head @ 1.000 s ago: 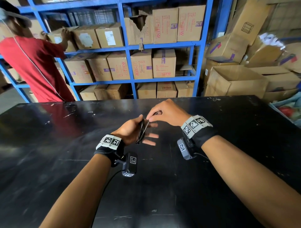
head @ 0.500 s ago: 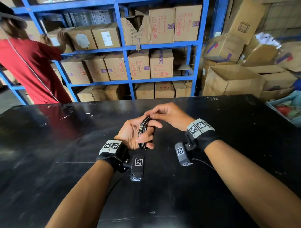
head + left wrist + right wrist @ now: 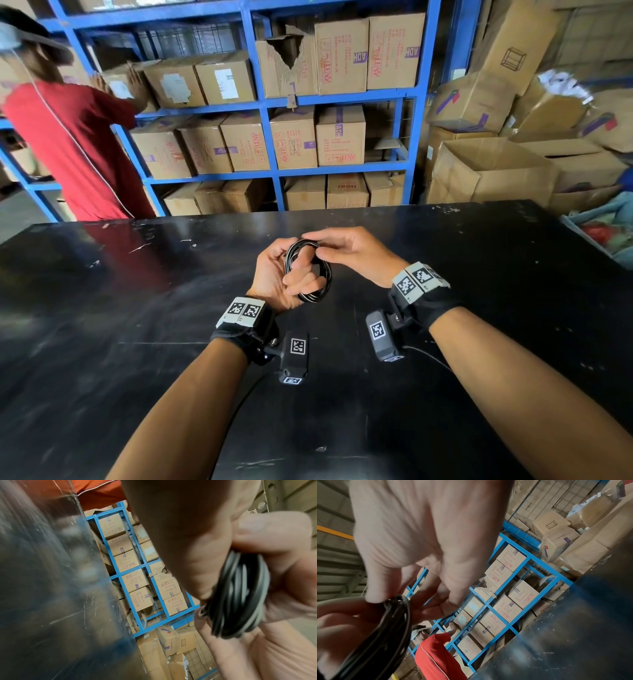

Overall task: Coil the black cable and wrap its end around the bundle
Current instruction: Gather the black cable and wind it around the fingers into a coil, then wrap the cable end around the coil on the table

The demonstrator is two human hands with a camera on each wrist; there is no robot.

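The black cable point(image 3: 324, 274) is a small coil of several loops, held above the black table point(image 3: 137, 342). My left hand point(image 3: 287, 274) grips the coil, fingers curled through its middle; the loops point(image 3: 240, 595) cross those fingers in the left wrist view. My right hand point(image 3: 346, 246) pinches the coil's top edge with thumb and fingertips. From the right wrist, the cable point(image 3: 392, 622) runs down from under my thumb. I cannot pick out the cable's free end.
Blue shelving point(image 3: 270, 137) stacked with cardboard boxes stands beyond the table's far edge. More open cartons point(image 3: 489, 171) pile up at the right. A person in a red shirt point(image 3: 75, 150) handles a box at the shelves on the left.
The coil turned from edge-on to showing its ring face. My left fingers curled through it, and my right hand shifted from pulling a strand to pinching the coil's top.
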